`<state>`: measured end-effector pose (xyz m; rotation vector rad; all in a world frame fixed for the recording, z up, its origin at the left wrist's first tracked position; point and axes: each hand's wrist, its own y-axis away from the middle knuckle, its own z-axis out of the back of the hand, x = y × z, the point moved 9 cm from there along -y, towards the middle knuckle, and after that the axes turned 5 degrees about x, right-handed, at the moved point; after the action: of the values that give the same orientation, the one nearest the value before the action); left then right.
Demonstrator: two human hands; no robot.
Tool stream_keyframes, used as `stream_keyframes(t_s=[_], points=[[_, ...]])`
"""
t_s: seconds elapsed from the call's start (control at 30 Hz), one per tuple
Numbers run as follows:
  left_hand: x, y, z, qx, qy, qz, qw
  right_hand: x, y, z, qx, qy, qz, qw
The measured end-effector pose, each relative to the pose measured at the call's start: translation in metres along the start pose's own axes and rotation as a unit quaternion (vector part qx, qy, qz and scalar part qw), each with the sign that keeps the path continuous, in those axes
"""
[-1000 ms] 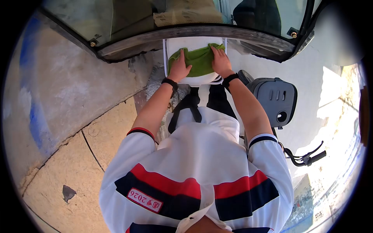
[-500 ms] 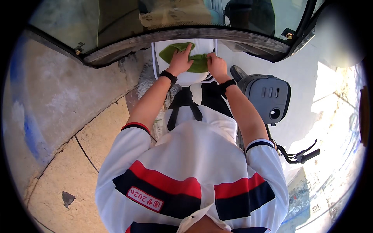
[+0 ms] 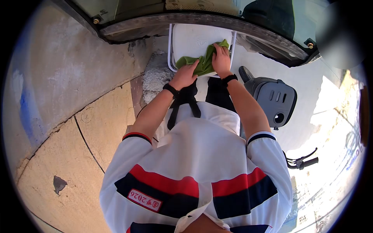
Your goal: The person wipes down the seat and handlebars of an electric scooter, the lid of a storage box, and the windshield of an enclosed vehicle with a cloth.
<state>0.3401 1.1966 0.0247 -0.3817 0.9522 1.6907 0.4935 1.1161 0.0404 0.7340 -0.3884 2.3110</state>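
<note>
A green cloth [image 3: 203, 67] lies bunched in a slanting band across the near part of a white seat [image 3: 190, 40] with a white tubular frame. My left hand [image 3: 185, 76] grips the cloth's near left part, its thumb on top, at the seat's front edge. Farther forward, on the right side of the seat, my right hand [image 3: 222, 61] has its fingers bent over the cloth's other end. The undersides of both hands are hidden. Each wrist wears a black band.
A curved glass panel [image 3: 268, 23] with a dark frame overhangs the seat's far edge. To the right stand a grey vehicle body [image 3: 275, 101] with slots and a handlebar grip [image 3: 311, 162]. A rough grey-white mass [image 3: 155, 75] sits left of the seat, beside a concrete wall [image 3: 81, 58].
My left hand has drawn back toward me, from the seat's middle to its front edge. My right hand has gone toward the right side, farther forward than the left. The cloth is more bunched.
</note>
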Motion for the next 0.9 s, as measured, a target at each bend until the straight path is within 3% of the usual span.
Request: stream_keyframes(t_s=[0.13,0.37,0.47,0.57,0.77,0.9], points=[[0.015,0.030,0.007,-0.009,0.020,0.059,0.998,0.019,0.016,-0.020,0.010,0.056,0.048,0.997],[0.042,0.052,0.011,-0.087,0.038,0.061,0.994,0.052,0.035,-0.047,0.165,0.045,0.106,0.980],[0.046,0.059,0.027,-0.085,0.041,0.121,0.988,0.079,0.050,-0.053,0.199,0.034,0.171,0.964],[0.050,0.057,0.026,-0.111,0.032,0.058,0.992,0.085,0.066,-0.059,0.204,0.043,0.193,0.959],[0.038,0.039,0.025,-0.105,-0.043,-0.030,0.993,0.077,0.082,-0.046,0.216,0.017,0.110,0.970],[0.033,0.020,0.018,-0.084,-0.041,-0.060,0.994,0.051,0.093,-0.033,0.173,0.025,0.021,0.984]])
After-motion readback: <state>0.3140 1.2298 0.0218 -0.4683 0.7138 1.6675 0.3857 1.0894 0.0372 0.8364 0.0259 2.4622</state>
